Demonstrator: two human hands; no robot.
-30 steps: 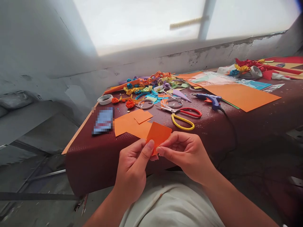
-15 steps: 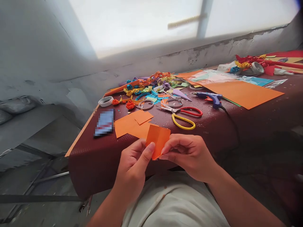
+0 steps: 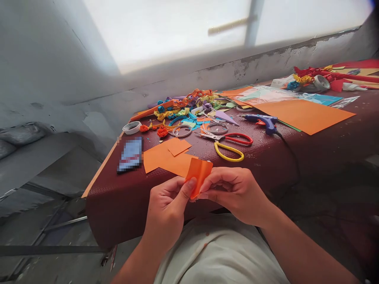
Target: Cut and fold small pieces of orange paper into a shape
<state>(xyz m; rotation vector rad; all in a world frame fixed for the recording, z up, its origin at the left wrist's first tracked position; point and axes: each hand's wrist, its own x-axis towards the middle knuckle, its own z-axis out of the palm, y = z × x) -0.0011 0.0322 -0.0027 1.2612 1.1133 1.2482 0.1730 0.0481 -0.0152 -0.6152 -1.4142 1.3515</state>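
Note:
A small piece of orange paper [image 3: 199, 173] is held between my two hands just off the near edge of the table, with a bend running down it. My left hand [image 3: 170, 201] grips its left side, the thumb pressed on the front. At its lower right edge my right hand [image 3: 232, 191] pinches it between thumb and fingers. Beyond the hands lie larger orange sheets [image 3: 161, 156] with a small orange square [image 3: 179, 146] on top. Scissors [image 3: 229, 144] with one red and one yellow handle rest to the right of these, blades apart.
A purple-blue glue gun [image 3: 265, 121] with a black cord lies right of the scissors, before a big orange sheet [image 3: 310, 114]. At the back is a heap of coloured paper strips [image 3: 189, 104]. A white tape roll [image 3: 132, 127] and a blurred-out flat item [image 3: 130, 154] are at left.
The orange paper was nearly flat and now curves with a fold down its middle. My left hand has shifted slightly toward the right hand, and both keep their hold.

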